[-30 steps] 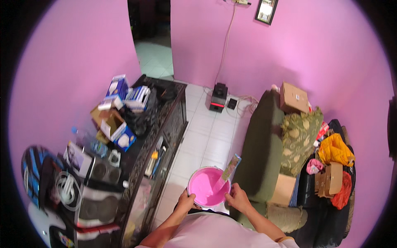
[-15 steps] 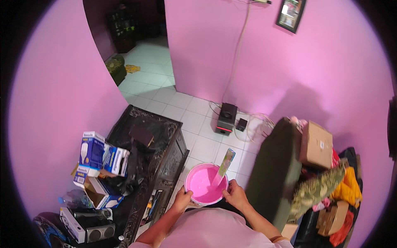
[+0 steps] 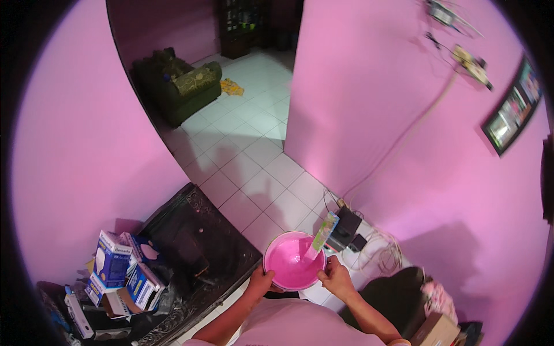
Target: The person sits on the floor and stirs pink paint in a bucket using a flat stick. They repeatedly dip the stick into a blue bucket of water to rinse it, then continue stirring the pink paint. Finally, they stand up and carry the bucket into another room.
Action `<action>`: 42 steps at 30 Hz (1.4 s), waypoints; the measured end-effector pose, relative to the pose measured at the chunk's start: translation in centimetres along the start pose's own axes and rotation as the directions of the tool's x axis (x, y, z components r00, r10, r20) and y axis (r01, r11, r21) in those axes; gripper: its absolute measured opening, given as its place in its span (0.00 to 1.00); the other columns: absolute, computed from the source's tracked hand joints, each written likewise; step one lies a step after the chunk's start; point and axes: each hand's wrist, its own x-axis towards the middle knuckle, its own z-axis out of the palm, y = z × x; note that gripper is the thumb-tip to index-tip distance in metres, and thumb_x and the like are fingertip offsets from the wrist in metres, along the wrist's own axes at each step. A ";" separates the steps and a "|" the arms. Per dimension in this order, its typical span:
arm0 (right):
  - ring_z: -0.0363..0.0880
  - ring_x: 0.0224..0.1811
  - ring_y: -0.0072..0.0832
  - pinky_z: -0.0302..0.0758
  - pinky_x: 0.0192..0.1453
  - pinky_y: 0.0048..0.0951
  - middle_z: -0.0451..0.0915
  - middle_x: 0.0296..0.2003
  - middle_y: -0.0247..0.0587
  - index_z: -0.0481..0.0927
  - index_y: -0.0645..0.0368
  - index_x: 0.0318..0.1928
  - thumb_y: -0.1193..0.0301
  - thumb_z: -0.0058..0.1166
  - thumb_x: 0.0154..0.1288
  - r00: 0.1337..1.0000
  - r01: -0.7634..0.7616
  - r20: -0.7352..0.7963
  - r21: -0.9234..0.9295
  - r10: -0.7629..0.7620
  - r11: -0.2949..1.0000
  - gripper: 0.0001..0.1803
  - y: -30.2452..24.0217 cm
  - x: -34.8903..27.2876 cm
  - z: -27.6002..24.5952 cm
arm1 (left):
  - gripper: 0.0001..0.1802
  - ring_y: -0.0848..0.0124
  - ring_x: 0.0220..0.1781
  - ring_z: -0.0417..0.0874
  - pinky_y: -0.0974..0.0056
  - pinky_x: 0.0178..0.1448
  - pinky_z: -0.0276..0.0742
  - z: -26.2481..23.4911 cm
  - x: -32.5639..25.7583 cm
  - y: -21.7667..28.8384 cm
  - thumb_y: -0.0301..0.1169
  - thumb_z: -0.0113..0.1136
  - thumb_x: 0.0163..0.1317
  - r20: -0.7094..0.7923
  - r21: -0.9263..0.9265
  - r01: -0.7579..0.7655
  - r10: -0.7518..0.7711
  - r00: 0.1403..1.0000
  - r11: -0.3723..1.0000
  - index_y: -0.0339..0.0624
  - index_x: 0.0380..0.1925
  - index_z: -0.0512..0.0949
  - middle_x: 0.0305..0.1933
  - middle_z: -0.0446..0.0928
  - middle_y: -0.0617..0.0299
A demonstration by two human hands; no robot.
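A round bucket [image 3: 283, 271] with pink paint in it is held in front of my body. My left hand [image 3: 262, 281] grips its left rim, thumb over the edge. On the right side my right hand [image 3: 336, 278] is closed on the rim. A flat stick with a green and blue printed upper part [image 3: 325, 232] stands tilted in the bucket, its lower end coated in pink and leaning on the far right rim. The fingers under the bucket are mostly hidden.
A dark carved cabinet [image 3: 216, 245] with light-bulb boxes [image 3: 112, 259] stands on the left. Beyond the doorway sit a green armchair [image 3: 179, 86] and a yellow cloth [image 3: 232, 87]. A black speaker [image 3: 346, 224], coiled cables [image 3: 384, 254] and a dark green sofa [image 3: 389, 297] are at the right.
My view has turned left toward the doorway, so more of the armchair and the far room shows. Both hands still hold the bucket, with the stick in it.
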 end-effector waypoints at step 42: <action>0.88 0.45 0.65 0.82 0.47 0.62 0.86 0.38 0.66 0.68 0.66 0.56 0.51 0.60 0.75 0.887 0.347 0.388 -0.201 -0.251 0.916 0.30 -39.6 94.3 -4.1 | 0.36 0.52 0.58 0.89 0.54 0.49 0.94 -16.8 65.5 58.5 0.42 0.61 0.73 -0.350 0.031 -0.213 0.210 0.913 0.977 0.38 0.76 0.67 0.65 0.80 0.47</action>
